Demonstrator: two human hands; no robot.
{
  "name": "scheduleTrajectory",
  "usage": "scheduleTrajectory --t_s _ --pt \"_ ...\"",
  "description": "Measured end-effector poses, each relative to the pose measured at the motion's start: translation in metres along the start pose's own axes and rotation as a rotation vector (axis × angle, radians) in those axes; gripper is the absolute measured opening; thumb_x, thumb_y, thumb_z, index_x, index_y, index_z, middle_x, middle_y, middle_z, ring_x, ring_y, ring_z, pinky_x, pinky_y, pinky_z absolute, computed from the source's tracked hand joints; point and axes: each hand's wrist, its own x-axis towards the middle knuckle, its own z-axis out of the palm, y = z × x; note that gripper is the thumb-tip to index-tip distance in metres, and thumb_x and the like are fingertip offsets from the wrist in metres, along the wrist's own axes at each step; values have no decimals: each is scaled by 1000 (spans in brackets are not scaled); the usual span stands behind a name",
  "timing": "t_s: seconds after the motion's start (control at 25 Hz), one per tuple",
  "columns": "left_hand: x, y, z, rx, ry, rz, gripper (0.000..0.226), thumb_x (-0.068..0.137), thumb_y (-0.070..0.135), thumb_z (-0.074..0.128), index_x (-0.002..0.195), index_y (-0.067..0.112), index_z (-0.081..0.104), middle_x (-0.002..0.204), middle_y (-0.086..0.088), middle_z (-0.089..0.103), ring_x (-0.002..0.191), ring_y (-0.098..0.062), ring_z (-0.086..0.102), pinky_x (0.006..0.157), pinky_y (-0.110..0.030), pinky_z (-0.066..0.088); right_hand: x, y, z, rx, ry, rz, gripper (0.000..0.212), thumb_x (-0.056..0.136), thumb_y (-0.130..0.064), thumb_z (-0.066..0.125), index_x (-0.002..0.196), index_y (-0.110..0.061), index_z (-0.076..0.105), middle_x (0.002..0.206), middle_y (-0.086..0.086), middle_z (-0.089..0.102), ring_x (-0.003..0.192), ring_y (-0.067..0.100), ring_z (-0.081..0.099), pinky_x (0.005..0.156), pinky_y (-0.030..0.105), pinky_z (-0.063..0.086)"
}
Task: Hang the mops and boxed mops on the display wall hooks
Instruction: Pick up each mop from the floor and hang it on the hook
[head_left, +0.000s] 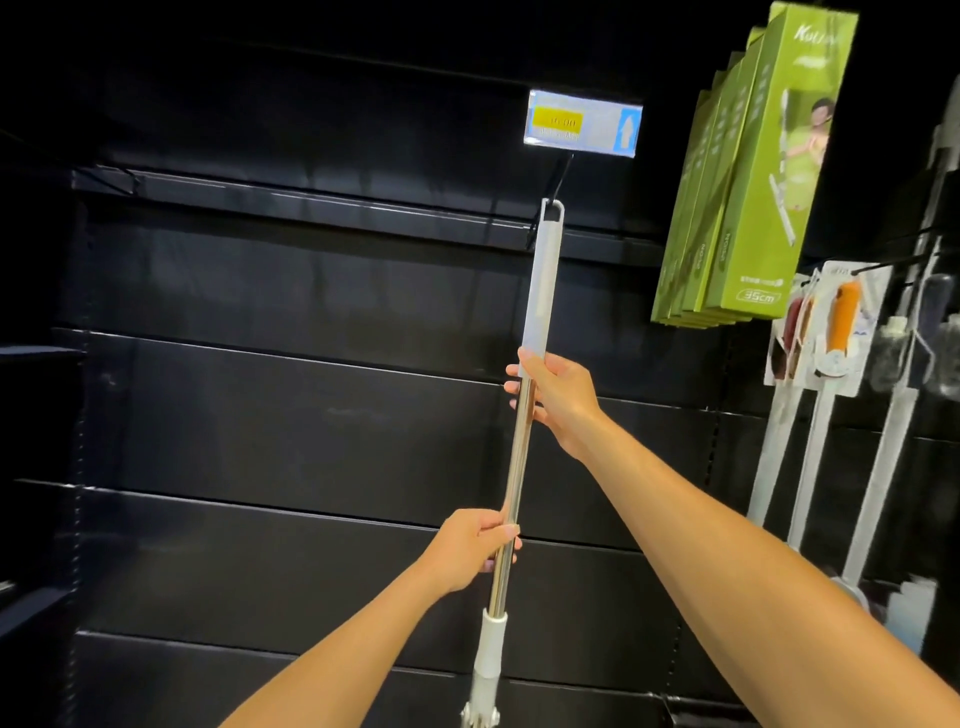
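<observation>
One wide-angle camera, worn on the head, faces the black wall (260, 415) from close in; both arms (675, 519) enter from the bottom edge, the mop (540, 291) centre frame, boxes (769, 208) upper right.

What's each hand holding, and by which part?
Both hold one mop by its handle: right hand grips the metal pole just under the grey sleeve; left hand grips the pole lower down, above the white collar.
</observation>
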Motion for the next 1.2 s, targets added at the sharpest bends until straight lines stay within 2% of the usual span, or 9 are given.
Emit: scheduleTrajectory --t_s 0.2,0.36,0.48,0.6,0.84,1.04,1.12,1.2 --pt "51 -22 -17 -16 -29 10 23 105 24 61 102 8 77 87 3 77 86 -13 74 79 -25 59 47 26 10 -18 45 22 28 98 -38 68 119 -19 69 102 0 78 89 19 79 77 34 66" --pt "95 -45 -28 -61 -55 16 23 105 22 61 104 4 75 96 -9 78 89 -18 74 91 -41 61 80 48 15 -29 60 26 20 99 -36 67 111 -20 69 106 5 77 91 22 78 84 40 65" --pt "128 -63 -37 -95 -68 14 17 104 21 62 104 11 76 97 -7 77 92 -20 75 96 -44 62 102 62 20 -50 51 5 19 100 -35 66 110 -19 70 108 9 76 96 28 77 88 44 64" --pt "154 -76 -42 -113 -83 5 16 102 24 65 99 15 78 94 -5 78 93 -21 75 99 -50 60 121 72 23 -80 88 23 14 100 -35 66 106 -23 70 106 6 77 98 27 77 88 43 64" --pt "184 -87 -46 -110 -145 14 21 97 28 66 88 16 79 91 -10 75 87 -23 72 95 -59 56 140 86 25 -80 119 46 14 100 -35 66 106 -23 71 105 3 79 99 26 77 85 40 65" --pt "194 -94 -46 -102 -161 54 23 92 39 68 88 19 80 99 -22 74 90 -27 74 94 -58 58 148 92 22 -72 103 28 22 100 -34 66 114 -18 70 107 5 78 98 25 78 87 41 64" --pt "195 -96 -44 -79 -141 66 26 89 43 69 91 20 81 94 -16 77 91 -31 76 91 -53 60 149 93 20 -73 88 19 21 100 -34 66 114 -19 70 110 5 78 97 21 78 89 41 64" --pt "194 -95 -42 -43 -108 80 26 86 46 69 91 23 80 86 -7 78 86 -26 75 85 -46 60 148 95 18 -104 71 -2 20 99 -34 68 115 -21 69 113 5 76 100 19 77 91 40 63"
